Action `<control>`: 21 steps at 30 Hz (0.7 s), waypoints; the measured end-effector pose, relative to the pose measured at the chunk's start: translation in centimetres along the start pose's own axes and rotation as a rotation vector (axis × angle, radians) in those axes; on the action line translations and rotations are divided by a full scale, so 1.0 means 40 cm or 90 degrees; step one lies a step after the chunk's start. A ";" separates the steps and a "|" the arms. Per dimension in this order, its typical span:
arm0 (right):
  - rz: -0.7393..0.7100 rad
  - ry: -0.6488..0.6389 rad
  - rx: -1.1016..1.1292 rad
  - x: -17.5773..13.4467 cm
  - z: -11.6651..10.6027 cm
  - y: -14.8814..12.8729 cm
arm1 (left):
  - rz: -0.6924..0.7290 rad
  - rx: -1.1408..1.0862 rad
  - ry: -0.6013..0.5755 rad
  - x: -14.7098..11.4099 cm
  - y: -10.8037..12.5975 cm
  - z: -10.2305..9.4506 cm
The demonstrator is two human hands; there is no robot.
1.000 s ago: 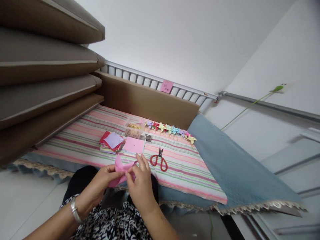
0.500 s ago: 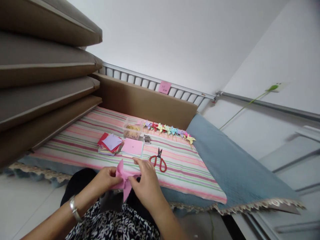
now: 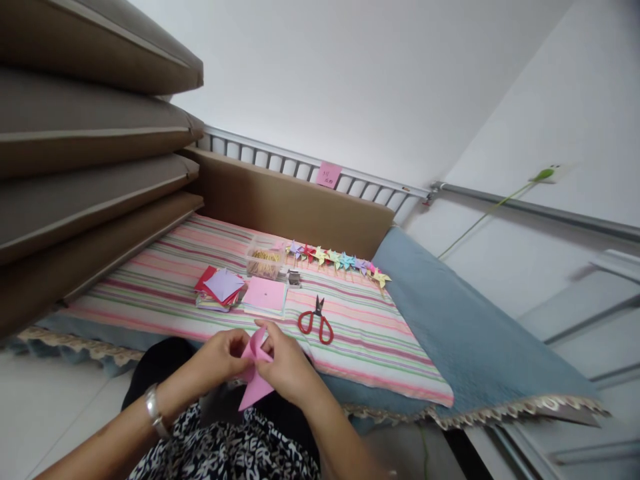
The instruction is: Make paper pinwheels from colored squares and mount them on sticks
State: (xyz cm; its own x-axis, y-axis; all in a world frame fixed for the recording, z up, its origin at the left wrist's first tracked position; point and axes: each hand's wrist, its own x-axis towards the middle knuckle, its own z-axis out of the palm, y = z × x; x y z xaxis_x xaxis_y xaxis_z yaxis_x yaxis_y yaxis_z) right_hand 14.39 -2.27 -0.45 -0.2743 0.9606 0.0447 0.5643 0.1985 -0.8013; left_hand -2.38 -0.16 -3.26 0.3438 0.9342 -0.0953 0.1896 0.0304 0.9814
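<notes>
A pink paper pinwheel point(image 3: 256, 380), partly folded, is held over my lap near the front edge of the striped cloth. My left hand point(image 3: 227, 357) pinches its left side between thumb and fingers. On the other side my right hand point(image 3: 285, 360) grips it, thumb at the middle and index finger at the curled top flap. One pointed corner hangs down below my hands. Just beyond lie a stack of pink paper squares point(image 3: 265, 293), red-handled scissors point(image 3: 317, 322) and a pile of red and lilac squares point(image 3: 223, 287).
A clear box of small sticks point(image 3: 263, 262) stands behind the paper, beside a small metal clip point(image 3: 294, 278). Finished paper pinwheels point(image 3: 345, 260) line the back of the striped cloth point(image 3: 390, 360). Stacked cushions point(image 3: 100, 147) rise at the left; a brown board point(image 3: 285, 200) stands behind.
My hands have come closer together around the pink pinwheel. It is turned and more folded now, its top flap curled upward and its lower corner pointing down.
</notes>
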 end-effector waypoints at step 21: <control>0.080 0.165 0.476 0.030 0.099 0.025 | -0.106 -0.403 0.164 -0.039 0.008 0.033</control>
State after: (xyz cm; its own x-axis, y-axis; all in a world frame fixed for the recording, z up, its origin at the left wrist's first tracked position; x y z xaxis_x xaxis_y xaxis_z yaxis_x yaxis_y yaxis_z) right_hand 11.55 -1.69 -3.57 -0.0014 1.0000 -0.0080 -0.1183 -0.0082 -0.9929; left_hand -1.63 -2.09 -3.03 0.1133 0.9511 -0.2872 -0.3777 0.3086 0.8730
